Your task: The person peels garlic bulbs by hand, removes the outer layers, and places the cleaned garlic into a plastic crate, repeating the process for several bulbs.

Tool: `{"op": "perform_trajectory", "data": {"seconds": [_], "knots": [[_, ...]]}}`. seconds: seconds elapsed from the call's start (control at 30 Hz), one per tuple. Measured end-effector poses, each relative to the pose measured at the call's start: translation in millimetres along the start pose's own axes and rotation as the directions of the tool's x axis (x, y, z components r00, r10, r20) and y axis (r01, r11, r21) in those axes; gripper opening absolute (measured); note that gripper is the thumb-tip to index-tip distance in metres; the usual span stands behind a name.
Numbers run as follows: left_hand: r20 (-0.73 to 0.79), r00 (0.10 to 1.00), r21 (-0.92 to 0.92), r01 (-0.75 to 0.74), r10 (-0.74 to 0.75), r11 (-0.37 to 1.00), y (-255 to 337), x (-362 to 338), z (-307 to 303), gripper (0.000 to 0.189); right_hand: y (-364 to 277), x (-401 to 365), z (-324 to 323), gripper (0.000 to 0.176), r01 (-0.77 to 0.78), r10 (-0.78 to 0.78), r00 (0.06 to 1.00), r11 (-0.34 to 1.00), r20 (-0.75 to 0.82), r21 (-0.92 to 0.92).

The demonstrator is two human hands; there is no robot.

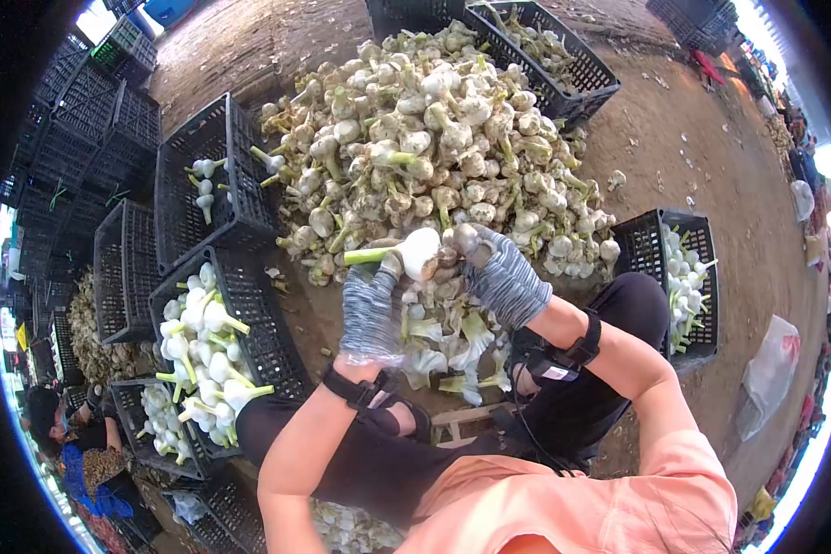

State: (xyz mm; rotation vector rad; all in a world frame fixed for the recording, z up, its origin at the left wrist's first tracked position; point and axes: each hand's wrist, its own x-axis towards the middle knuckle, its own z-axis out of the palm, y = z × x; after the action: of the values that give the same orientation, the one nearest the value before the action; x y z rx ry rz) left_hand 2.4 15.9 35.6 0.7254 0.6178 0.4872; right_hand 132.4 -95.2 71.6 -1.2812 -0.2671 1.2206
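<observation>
My left hand (371, 309), in a grey striped glove, is closed around a white garlic bulb (421, 254). The bulb's cut green stem points left and its root end faces right. My right hand (508, 277), gloved alike, has its fingers curled right beside the root end; what they pinch, if anything, is hidden. Just beyond both hands rises a large heap of unpeeled garlic (425, 138), dirty and with stems on. Below them, stripped garlic skins and leaves (462, 346) lie on the ground between my legs.
On the left, a black crate (249, 323) holds cleaned bulbs, and another crate (171, 185) has a few. A crate of cleaned garlic (711, 305) stands by my right knee. A white plastic bag (771, 374) lies farther right. Another person (83, 443) sits at lower left.
</observation>
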Motion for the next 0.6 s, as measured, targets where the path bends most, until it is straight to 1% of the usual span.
{"op": "perform_trajectory", "data": {"seconds": [0.03,0.07,0.1,0.13,0.17,0.2,0.23,0.27,0.3,0.33,0.37,0.4,0.43,0.47,0.5,0.53,0.57,0.6], "knots": [[-0.001,1.000,-0.002,-0.003,0.003,1.000,-3.0,2.4,-2.1,0.019,1.8,2.5,-0.2,0.023,0.029,-0.029,0.999,1.000,-0.030,-0.006],[-0.028,0.996,0.111,-0.086,0.089,0.990,-9.3,6.1,-6.1,0.019,5.0,4.2,0.4,0.023,0.029,-0.029,0.999,1.000,-0.029,-0.008],[-0.044,0.983,0.226,-0.161,0.176,0.961,-13.2,8.0,-8.1,0.019,9.6,5.4,1.3,0.025,0.141,-0.147,0.988,0.982,-0.046,-0.122],[-0.045,0.984,0.225,-0.161,0.175,0.961,-12.7,7.1,-6.3,0.019,15.1,7.7,0.1,0.027,0.245,-0.264,0.963,0.940,-0.049,-0.236],[-0.041,0.977,0.273,-0.192,0.210,0.943,-11.2,5.4,-3.7,0.019,20.6,12.3,-1.6,0.027,0.433,-0.472,0.881,0.801,0.008,-0.413],[-0.036,0.969,0.321,-0.221,0.246,0.921,-10.6,4.4,-2.5,0.019,23.0,10.6,-4.1,0.027,0.431,-0.470,0.883,0.802,0.008,-0.413],[-0.039,0.969,0.320,-0.219,0.244,0.922,-10.4,4.4,-3.6,0.019,19.1,4.8,-1.4,0.025,0.380,-0.423,0.906,0.795,0.016,-0.474],[-0.086,0.976,0.311,-0.162,0.198,0.936,-8.6,5.2,-5.7,0.019,17.3,1.0,0.1,0.024,0.329,-0.376,0.926,0.780,0.022,-0.532],[-0.133,0.979,0.300,-0.107,0.153,0.948,-6.1,6.9,-8.0,0.019,18.5,0.4,-1.2,0.020,0.427,-0.462,0.877,0.624,0.131,-0.654],[-0.136,0.978,0.300,-0.110,0.157,0.948,-2.8,8.6,-10.6,0.019,21.6,2.7,-5.1,0.020,0.430,-0.462,0.877,0.624,0.136,-0.653],[-0.151,0.985,0.216,-0.045,0.079,0.975,1.4,9.7,-12.9,0.019,27.4,6.0,-10.7,0.022,0.388,-0.315,0.908,0.387,0.276,-0.836],[-0.157,0.988,0.131,0.021,0.000,0.991,5.0,9.6,-13.7,0.019,32.4,8.8,-15.6,0.025,0.368,-0.129,0.926,0.098,0.355,-0.925],[-0.152,0.987,0.059,0.064,-0.055,0.996,11.3,5.6,-8.9,0.021,36.4,10.1,-20.0,0.025,0.371,-0.129,0.925,0.098,0.358,-0.924],[-0.156,0.987,0.053,0.058,-0.049,0.997,16.4,5.8,-6.6,0.021,38.6,11.8,-23.7,0.029,0.339,0.181,0.928,-0.057,0.324,-0.939],[-0.225,0.960,-0.039,0.162,-0.166,0.986,21.1,8.0,-4.5,0.021,40.3,12.0,-25.6,0.032,0.339,0.462,0.861,-0.211,0.212,-0.917],[-0.280,0.917,-0.137,0.256,-0.285,0.957,24.1,9.2,-4.9,0.021,36.9,9.9,-23.4,0.032,0.341,0.463,0.860,-0.213,0.213,-0.916],[-0.291,0.915,-0.203,0.226,-0.280,0.953,14.4,16.5,-20.2,0.029,29.3,6.1,-19.2,0.035,0.270,0.395,0.900,-0.179,0.182,-0.946],[-0.294,0.915,-0.206,0.222,-0.276,0.953,6.2,22.3,-34.0,0.029,22.2,2.7,-14.9,0.038,0.200,0.326,0.934,-0.139,0.146,-0.970]]}}
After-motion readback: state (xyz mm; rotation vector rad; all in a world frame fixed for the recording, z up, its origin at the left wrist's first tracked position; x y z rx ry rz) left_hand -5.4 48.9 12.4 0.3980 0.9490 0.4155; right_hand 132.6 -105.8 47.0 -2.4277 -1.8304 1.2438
